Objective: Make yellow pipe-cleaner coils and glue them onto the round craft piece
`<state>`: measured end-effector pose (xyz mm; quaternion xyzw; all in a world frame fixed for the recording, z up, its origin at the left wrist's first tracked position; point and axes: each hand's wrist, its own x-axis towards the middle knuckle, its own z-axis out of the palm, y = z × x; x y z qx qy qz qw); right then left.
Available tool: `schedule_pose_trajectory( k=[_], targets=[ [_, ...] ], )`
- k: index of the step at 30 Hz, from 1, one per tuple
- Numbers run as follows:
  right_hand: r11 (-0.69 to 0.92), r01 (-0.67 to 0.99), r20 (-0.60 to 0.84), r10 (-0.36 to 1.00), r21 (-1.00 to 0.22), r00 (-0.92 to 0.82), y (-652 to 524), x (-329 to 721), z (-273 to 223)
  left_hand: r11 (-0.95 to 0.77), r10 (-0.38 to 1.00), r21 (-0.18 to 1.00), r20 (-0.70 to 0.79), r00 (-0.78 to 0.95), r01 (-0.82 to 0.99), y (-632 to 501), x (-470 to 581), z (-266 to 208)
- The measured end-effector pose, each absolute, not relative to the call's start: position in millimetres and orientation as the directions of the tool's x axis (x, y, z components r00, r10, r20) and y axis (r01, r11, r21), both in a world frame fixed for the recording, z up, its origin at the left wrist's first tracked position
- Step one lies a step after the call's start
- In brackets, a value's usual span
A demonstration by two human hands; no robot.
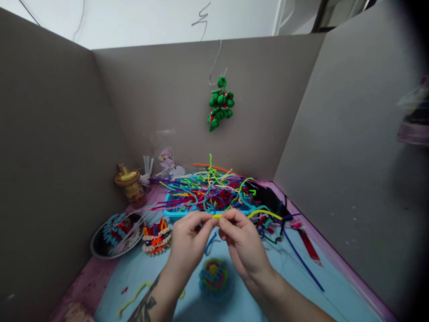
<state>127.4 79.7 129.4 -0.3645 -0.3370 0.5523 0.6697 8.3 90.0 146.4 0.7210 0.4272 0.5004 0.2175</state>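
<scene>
A yellow pipe cleaner (217,216) is pinched between the fingertips of my left hand (188,233) and my right hand (245,243), which almost meet in front of the tray. To the right of my right hand a yellow length sticks out, seemingly part of the same piece. Below my hands, a round pipe-cleaner piece (214,279) in blue, green, pink and yellow lies on the light blue mat. A loose yellow-green pipe cleaner (132,298) rests by my left forearm, partly hidden by it.
Behind my hands a blue tray (170,213) overflows with tangled pipe cleaners. On the left are a metal bowl (97,250), an orange-and-cream beaded piece (157,238) and a lidded jar (130,185). Green ornaments (221,103) hang on the grey back panel. A red packet (309,246) lies right.
</scene>
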Motion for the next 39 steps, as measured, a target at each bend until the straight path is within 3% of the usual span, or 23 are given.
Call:
schedule_pose_trajectory(
  k=[4,7,11,13,16,21,25,32,39],
  targets=[
    [0.106,-0.430,0.060,0.991,-0.896,0.121,85,132,129,-0.533,0.843,0.737,0.503,0.188,0.417,93,6,147],
    [0.094,-0.334,0.079,0.995,-0.938,0.056,89,143,133,-0.452,0.892,0.803,0.405,0.200,0.389,97,2,148],
    [0.258,0.034,0.260,0.963,-0.965,0.064,89,159,142,-0.356,0.928,0.860,0.280,0.245,0.365,101,-6,148],
    [0.363,0.253,0.384,0.923,-0.897,0.037,88,163,146,-0.361,0.922,0.854,0.267,0.280,0.374,102,-8,149],
    [0.432,0.387,0.449,0.892,-0.814,-0.053,86,161,149,-0.418,0.893,0.817,0.290,0.343,0.397,102,-9,149],
    [0.415,0.389,0.396,0.909,-0.822,-0.133,85,158,149,-0.526,0.828,0.739,0.331,0.453,0.420,97,-8,152],
    [0.387,0.353,0.358,0.922,-0.852,-0.146,85,159,147,-0.531,0.816,0.749,0.325,0.479,0.397,98,-9,153],
    [0.377,0.329,0.360,0.926,-0.866,-0.116,89,157,142,-0.238,0.930,0.941,0.148,0.337,0.241,113,-12,142],
    [0.343,0.292,0.313,0.939,-0.893,-0.144,88,145,125,-0.145,0.970,0.988,0.132,0.202,0.049,119,-9,136]
  ],
)
